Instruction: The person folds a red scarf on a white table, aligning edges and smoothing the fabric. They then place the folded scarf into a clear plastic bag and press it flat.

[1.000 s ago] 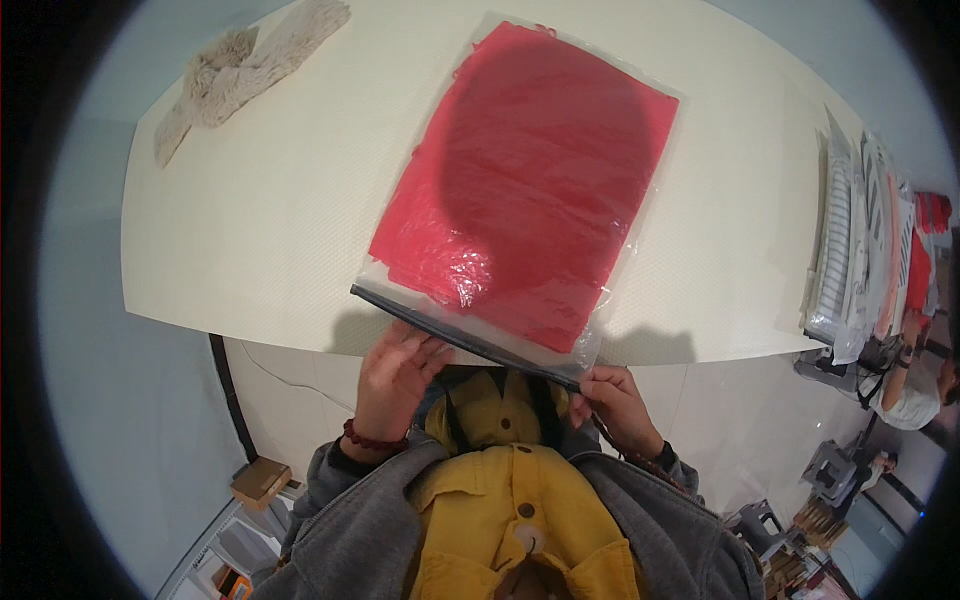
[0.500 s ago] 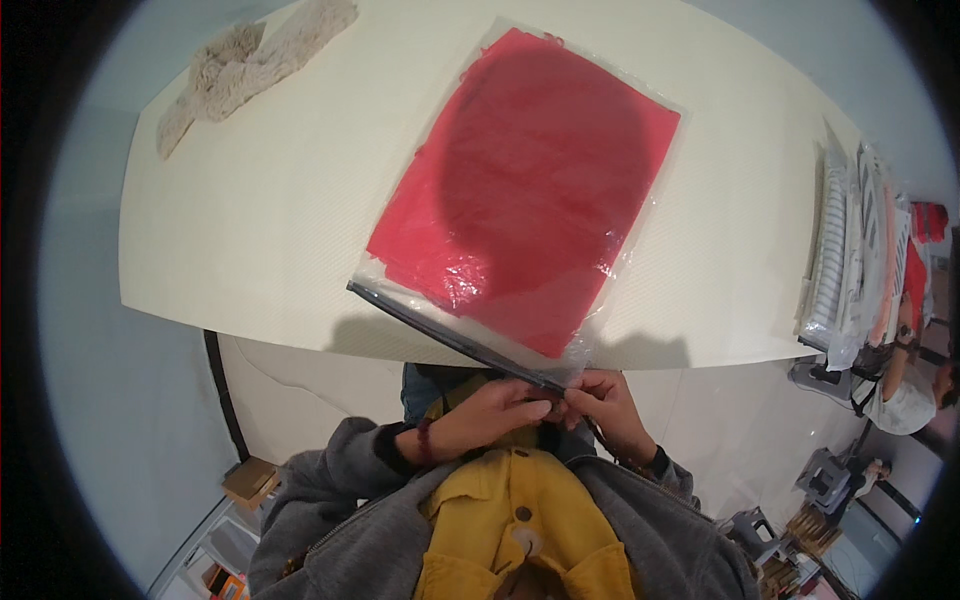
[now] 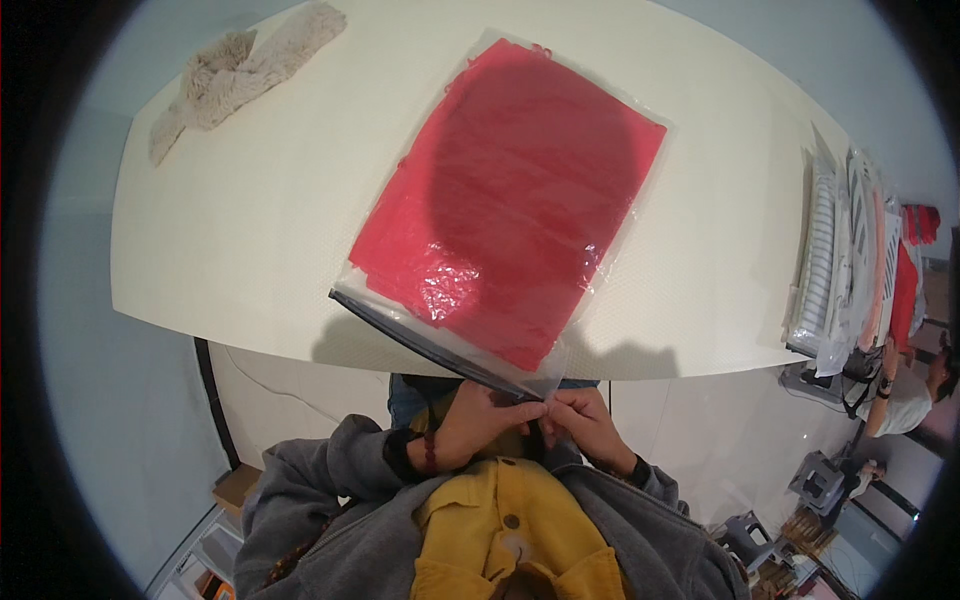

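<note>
A clear plastic zip bag [image 3: 556, 362] lies slanted across the near part of the table, with folded red cloth [image 3: 500, 210] inside it. Along its near end runs a black zip strip [image 3: 420, 347], whose right end hangs past the table's edge. My left hand [image 3: 472, 425] pinches the strip close to that end, thumb on top. Right beside it, my right hand [image 3: 590, 428] grips the bag's near corner and the strip's tip between thumb and fingers. Some fingertips of both hands are hidden beneath.
A fuzzy beige scarf-like piece [image 3: 225, 80] lies at the far left of the white table [image 3: 250, 220]. Bagged, folded garments [image 3: 835, 265] are stacked at the right end. Beyond that end another person [image 3: 900, 395] reaches toward the stack. Grey stools [image 3: 820, 482] stand on the floor.
The bag sits slightly lower and further left in view, as does the table. My left hand's fingers have shifted a little left along the strip; both hands keep hold.
</note>
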